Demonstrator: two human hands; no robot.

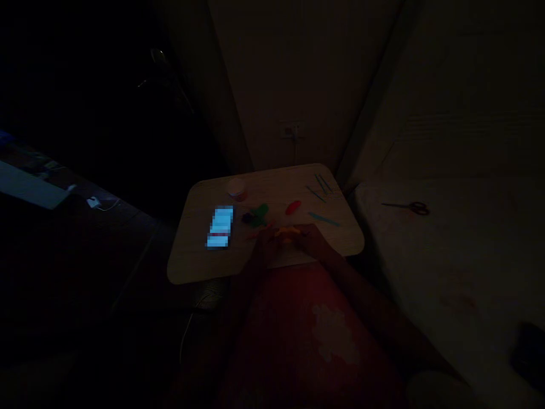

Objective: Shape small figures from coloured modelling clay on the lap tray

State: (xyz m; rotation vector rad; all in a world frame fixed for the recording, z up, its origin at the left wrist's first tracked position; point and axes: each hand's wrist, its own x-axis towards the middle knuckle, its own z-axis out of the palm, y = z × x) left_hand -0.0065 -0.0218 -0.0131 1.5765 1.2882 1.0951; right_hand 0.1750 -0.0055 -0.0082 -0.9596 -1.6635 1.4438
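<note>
Near the front edge of a small wooden table (193, 255), my left hand (266, 245) and my right hand (314, 241) grip an orange piece (288, 233) from both sides. It looks like modelling clay, though the dim light hides its exact shape. The fingers of both hands are curled in on it. Just beyond my left hand lie a green lump (260, 213), a dark lump (246, 218) and a thin reddish strip (254, 233). A red oval piece (293, 207) rests past the orange one. To the right of it is a flat light-blue stick (323, 219).
Several thin dark sticks (315, 194) lie at the table's back right. A round tub (237, 190) stands at the back left, behind a lit phone (220, 227). Scissors (419, 208) rest on a pale surface at right. A wall socket (292, 130) holds a plugged-in cable.
</note>
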